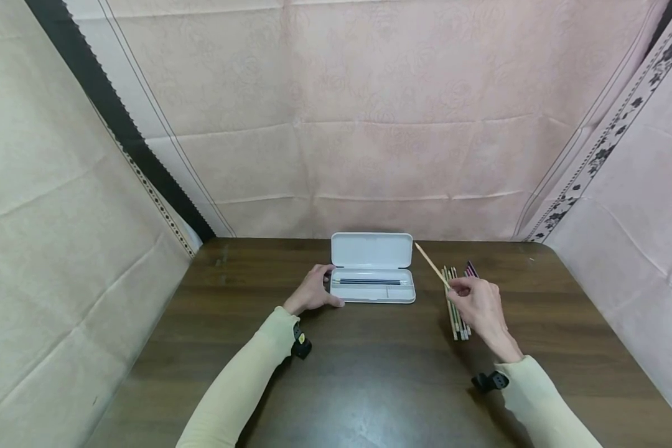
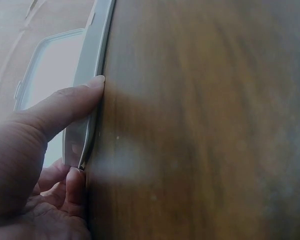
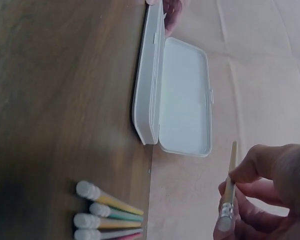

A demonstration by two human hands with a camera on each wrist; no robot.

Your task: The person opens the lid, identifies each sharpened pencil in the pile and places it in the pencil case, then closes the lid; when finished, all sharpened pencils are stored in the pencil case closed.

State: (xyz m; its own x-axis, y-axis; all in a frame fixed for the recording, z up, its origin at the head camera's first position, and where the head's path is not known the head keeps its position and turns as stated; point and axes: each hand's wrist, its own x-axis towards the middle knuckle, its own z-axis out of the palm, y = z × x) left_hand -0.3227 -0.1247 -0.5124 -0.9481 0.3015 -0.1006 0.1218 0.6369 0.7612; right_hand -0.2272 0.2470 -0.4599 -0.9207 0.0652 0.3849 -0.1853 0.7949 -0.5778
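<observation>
A white pencil case (image 1: 372, 297) lies on the table with its lid (image 1: 371, 250) raised at the back. Inside its tray is a dark pencil (image 1: 369, 282). My left hand (image 1: 315, 289) grips the left end of the case, its thumb (image 2: 77, 102) along the front wall and the other fingers round the end. My right hand (image 1: 478, 305) pinches a light wooden pencil (image 1: 432, 266) between thumb and fingers, the white eraser end (image 3: 226, 220) toward the wrist. Below the right hand lie several pencils (image 1: 456, 320) side by side, their white eraser ends toward the person.
The brown wooden table (image 1: 369, 379) ends at the back against a hanging pale cloth (image 1: 381, 124). More cloth (image 1: 50, 280) hangs at the left, and a flower-bordered cloth (image 1: 649, 236) at the right. Both wrists wear small black cameras.
</observation>
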